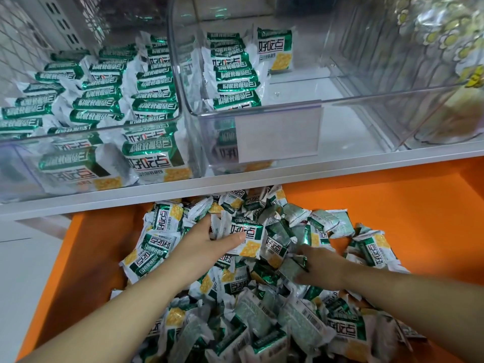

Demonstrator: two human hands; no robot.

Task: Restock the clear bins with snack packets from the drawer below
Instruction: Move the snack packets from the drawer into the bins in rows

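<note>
An orange drawer [379, 218] below the shelf holds a loose heap of green-and-white snack packets [262, 323]. My left hand [207, 242] grips one packet [246, 239] near the top of the heap, thumb across its face. My right hand [319, 268] lies in the heap to the right, its fingers curled round a silvery-green packet [290, 271]. Above, the left clear bin [52, 134] is packed with rows of the same packets. The middle clear bin [327, 106] has one row of packets [235, 74] along its left side and bare floor on the right.
A grey shelf edge [235, 179] runs between the bins and the drawer. A blank label holder [277, 134] hangs on the middle bin's front. At the far right, a third clear bin [445, 74] holds yellow-and-silver packets. White cabinet surface lies left of the drawer.
</note>
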